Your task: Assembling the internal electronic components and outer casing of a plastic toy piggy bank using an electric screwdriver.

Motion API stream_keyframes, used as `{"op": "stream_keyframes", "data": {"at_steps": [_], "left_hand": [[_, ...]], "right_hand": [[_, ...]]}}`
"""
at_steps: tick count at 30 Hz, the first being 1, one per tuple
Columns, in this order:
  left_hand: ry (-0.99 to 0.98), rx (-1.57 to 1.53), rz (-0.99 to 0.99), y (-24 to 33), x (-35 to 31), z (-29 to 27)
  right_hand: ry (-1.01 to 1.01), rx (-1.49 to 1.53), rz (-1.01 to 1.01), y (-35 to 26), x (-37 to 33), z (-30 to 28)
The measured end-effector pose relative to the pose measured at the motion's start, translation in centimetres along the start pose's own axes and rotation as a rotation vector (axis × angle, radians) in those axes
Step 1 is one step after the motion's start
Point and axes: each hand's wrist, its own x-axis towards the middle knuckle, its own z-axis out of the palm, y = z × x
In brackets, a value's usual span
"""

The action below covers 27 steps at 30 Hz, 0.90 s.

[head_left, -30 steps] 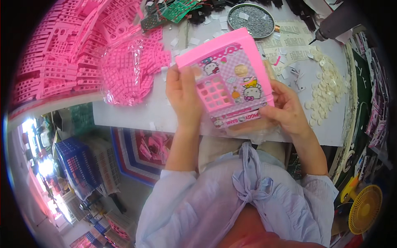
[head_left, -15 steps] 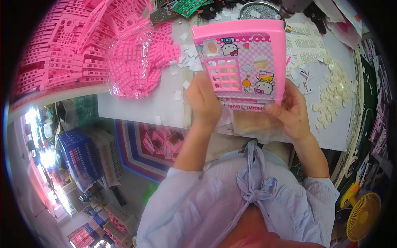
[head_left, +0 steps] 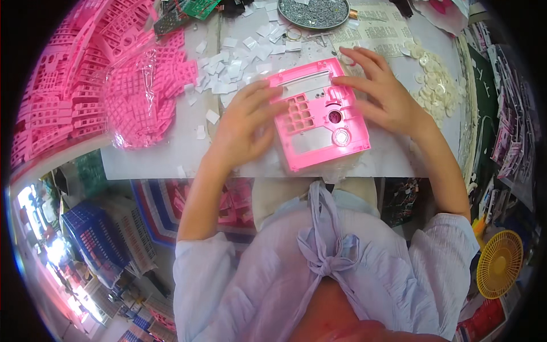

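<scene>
A pink plastic toy-house panel (head_left: 320, 117) lies on the work table with its ribbed inner side up. It has a grid of square openings, a wide slot at the far end, a dark round hole and a ring-shaped socket. Along its left edge is my left hand (head_left: 242, 125), fingers apart, the fingertips at the panel's rim and over the grid. My right hand (head_left: 390, 102) is at the right edge with its fingers stretched out, some tips by the far right corner. Neither hand is closed round the panel, and its printed front is hidden underneath.
Small white paper pieces (head_left: 228, 71) are strewn beyond the panel. A round tin of tiny metal parts (head_left: 314, 12) stands at the back, and cream discs (head_left: 436, 85) are piled at right. Bagged pink lattice parts (head_left: 139, 108) lie left, beside stacked pink mouldings (head_left: 57, 85).
The panel has gone from being held up in both hands, printed front showing, to lying on the table inner side up. Both hands have let go and spread their fingers.
</scene>
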Motion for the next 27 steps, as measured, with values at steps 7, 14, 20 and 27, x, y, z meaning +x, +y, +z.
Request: {"op": "stream_keyframes", "data": {"at_steps": [7, 14, 20, 27], "left_hand": [[0.093, 0.02, -0.035, 3.7, 0.8, 1.2], [-0.076, 0.108, -0.028, 6.1, 1.0, 4.5], [-0.138, 0.129, -0.054, 6.8, 1.8, 4.0], [0.079, -0.293, -0.217, 4.7, 2.3, 1.4]], "right_hand": [[-0.089, -0.192, 0.018, -1.6, 0.2, -0.3], [0.094, 0.15, 0.265, -0.7, -2.2, -1.0], [0.105, -0.279, 0.615, 5.8, -6.4, -6.8], [0.053, -0.351, 0.579, 7.1, -5.1, -6.2]]}}
